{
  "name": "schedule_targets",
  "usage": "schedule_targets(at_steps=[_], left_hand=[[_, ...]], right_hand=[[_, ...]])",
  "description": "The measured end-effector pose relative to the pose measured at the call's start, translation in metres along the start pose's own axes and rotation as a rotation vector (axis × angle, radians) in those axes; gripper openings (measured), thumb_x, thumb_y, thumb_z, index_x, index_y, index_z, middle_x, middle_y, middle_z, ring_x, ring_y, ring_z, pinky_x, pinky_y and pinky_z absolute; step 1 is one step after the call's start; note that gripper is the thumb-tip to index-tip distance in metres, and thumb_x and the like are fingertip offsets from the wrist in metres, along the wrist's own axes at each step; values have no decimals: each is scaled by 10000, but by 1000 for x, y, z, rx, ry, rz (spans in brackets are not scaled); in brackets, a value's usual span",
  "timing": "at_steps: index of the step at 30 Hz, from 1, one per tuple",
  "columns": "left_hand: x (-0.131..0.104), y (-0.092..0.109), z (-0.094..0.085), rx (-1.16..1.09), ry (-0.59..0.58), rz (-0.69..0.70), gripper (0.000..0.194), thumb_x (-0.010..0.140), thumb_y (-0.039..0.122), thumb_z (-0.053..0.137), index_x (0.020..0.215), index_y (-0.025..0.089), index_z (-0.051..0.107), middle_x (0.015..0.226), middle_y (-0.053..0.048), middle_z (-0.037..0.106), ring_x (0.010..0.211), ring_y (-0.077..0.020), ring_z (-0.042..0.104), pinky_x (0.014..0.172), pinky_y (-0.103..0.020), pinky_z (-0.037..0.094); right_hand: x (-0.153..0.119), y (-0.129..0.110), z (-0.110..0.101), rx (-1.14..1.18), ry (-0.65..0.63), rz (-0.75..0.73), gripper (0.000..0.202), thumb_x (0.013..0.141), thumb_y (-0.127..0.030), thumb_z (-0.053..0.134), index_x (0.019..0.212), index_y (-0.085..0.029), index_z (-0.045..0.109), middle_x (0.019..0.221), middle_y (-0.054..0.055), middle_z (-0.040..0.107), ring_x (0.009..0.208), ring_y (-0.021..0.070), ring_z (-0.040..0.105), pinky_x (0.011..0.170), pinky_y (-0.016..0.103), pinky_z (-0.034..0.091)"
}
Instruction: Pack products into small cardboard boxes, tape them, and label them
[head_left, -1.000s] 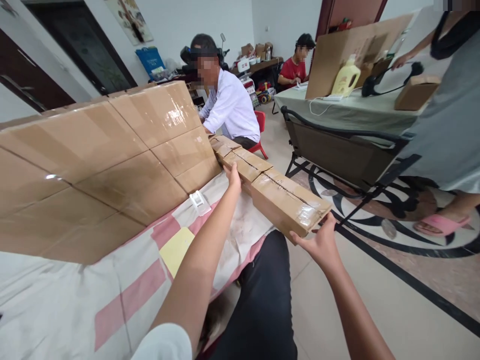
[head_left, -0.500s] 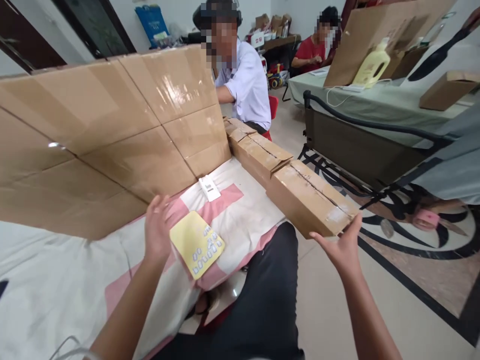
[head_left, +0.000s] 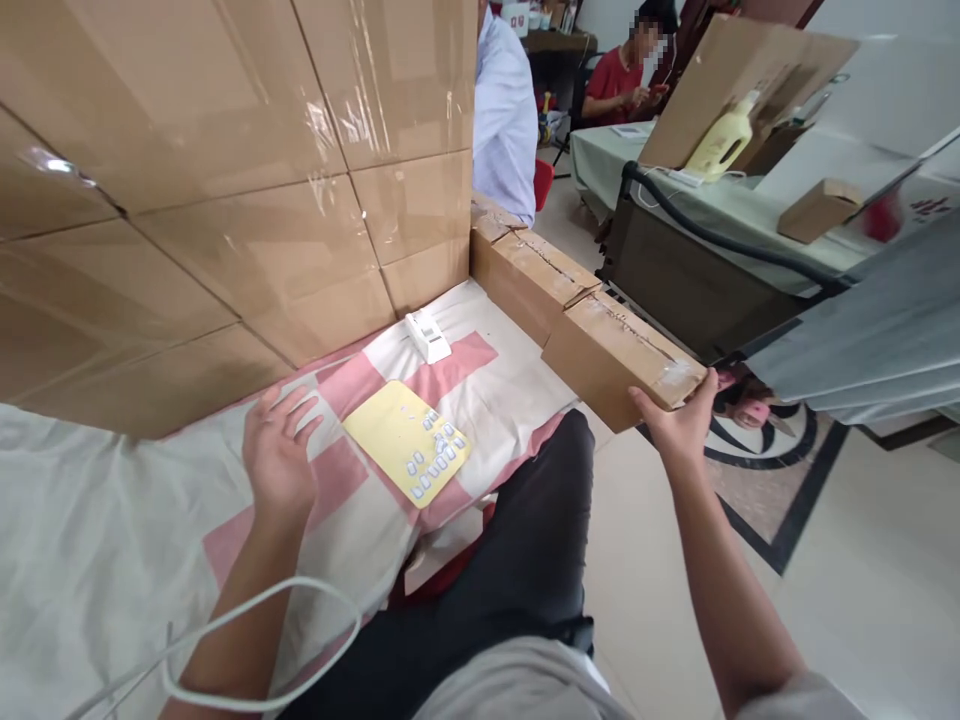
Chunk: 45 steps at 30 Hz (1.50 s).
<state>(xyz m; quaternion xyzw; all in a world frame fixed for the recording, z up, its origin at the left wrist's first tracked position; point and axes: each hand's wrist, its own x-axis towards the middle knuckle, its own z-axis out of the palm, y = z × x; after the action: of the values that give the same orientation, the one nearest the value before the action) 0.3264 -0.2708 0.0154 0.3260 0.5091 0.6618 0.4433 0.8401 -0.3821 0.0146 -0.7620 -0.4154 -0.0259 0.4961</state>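
My left hand (head_left: 281,450) is open above the pink and white cloth (head_left: 517,380), palm up with fingers apart, holding nothing. Just right of it lies a yellow board (head_left: 382,425) bearing several small white pieces (head_left: 439,455). Beyond the board stands a small white box-like object (head_left: 427,337). My right hand (head_left: 679,420) grips the near end of a long cardboard box (head_left: 615,360), thumb on one side and fingers on the other. That box sits in line with other cardboard boxes (head_left: 532,275) along the cloth's right edge.
A tall taped cardboard wall (head_left: 247,190) rises behind the cloth. A white cable (head_left: 262,590) loops over my left forearm. At the right are a dark folding frame (head_left: 675,270) and a green-covered table (head_left: 600,155). Two people sit farther back.
My view has tilted downward. My left hand has shifted left, away from the yellow board, and its fingers have spread. My right hand keeps its grip on the box end.
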Motion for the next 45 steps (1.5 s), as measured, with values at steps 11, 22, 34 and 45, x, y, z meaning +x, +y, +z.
schedule_targets(at_steps=[11, 22, 34, 45], left_hand=[[-18, -24, 41, -31, -193, 32, 418, 864, 417, 643, 1240, 236, 614, 1219, -85, 721, 1115, -218, 703, 927, -329, 521], [-16, -49, 30, 50, -248, 100, 390, 893, 381, 648, 1249, 225, 614, 1192, -77, 717, 1006, -190, 704, 880, -308, 531], [25, -9, -12, -51, -21, 232, 207, 825, 272, 658, 1005, 177, 621, 720, 10, 684, 644, -122, 608, 679, -270, 493], [155, 52, -159, -45, 470, 516, 109, 924, 184, 580, 983, 216, 493, 735, 63, 620, 701, -99, 633, 634, -258, 448]], right_hand=[[-37, -68, -28, -416, -175, 130, 1396, 561, -780, 816, 1622, -95, 220, 1457, 319, 423, 1351, 507, 472, 1053, 645, 439], [-22, -121, 57, -447, -267, 77, 1088, 783, -683, 680, 1617, -89, 313, 1229, 250, 696, 1044, 393, 683, 850, 442, 523], [-58, -156, 57, -292, -99, -259, 763, 879, -589, 581, 1448, -85, 524, 627, -61, 470, 549, 162, 501, 581, 269, 394], [-138, -283, 177, -25, -712, -633, 245, 979, -281, 493, 961, -183, 717, 778, 30, 694, 641, 147, 606, 654, 266, 448]])
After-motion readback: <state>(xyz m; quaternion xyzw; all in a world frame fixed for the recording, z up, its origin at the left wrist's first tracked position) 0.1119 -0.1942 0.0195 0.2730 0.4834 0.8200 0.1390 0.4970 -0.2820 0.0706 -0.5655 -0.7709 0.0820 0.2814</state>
